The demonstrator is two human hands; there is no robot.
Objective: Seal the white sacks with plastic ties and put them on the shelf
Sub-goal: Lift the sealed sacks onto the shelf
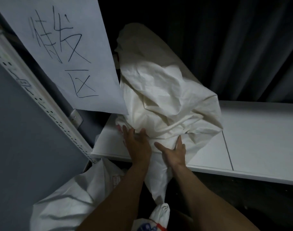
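Observation:
A large white cloth sack (165,100) lies on the white shelf (252,139), leaning back toward the dark curtain. Its tied neck (160,209) hangs down over the shelf's front edge, pinched at a knot; I cannot make out the tie itself. My left hand (137,142) presses flat against the sack's lower left side, fingers spread. My right hand (174,150) lies flat on the sack's front at the shelf edge, fingers spread too. Neither hand grips anything.
A paper sign (62,52) with handwritten characters hangs at the upper left, touching the sack. A perforated white shelf upright (42,100) runs diagonally on the left. Another white sack (72,200) sits below the shelf at lower left. A dark curtain (234,47) hangs behind.

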